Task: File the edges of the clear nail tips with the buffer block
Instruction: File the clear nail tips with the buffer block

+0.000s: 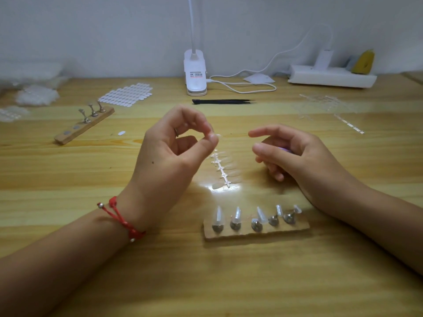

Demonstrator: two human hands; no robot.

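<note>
As the head view is the only one supplied, every entry is drawn from it. Left hand (176, 152): thumb and forefinger pinch one clear nail tip (217, 135), raised above the table (68, 282). The tip is glass-clear and blurred, so its outline is barely legible. Right hand (295, 154): lower fingers curled round a small purplish item in the palm, judged to be the buffer block (286, 150) and almost wholly hidden. Its forefinger and thumb stand apart, near the tip but not touching it. Strip of clear tips (223, 170): flat on the table between the hands. Wooden stand (256, 232): nearer the person, five pegs each bearing an upright tip. Handling, as judged: the tip is featherlight, thin, springy and slick, so it is liable to flick away. It is best held by its flat faces near the base, leaving the edge free for the block. Which edge faces the block cannot be told.
</note>
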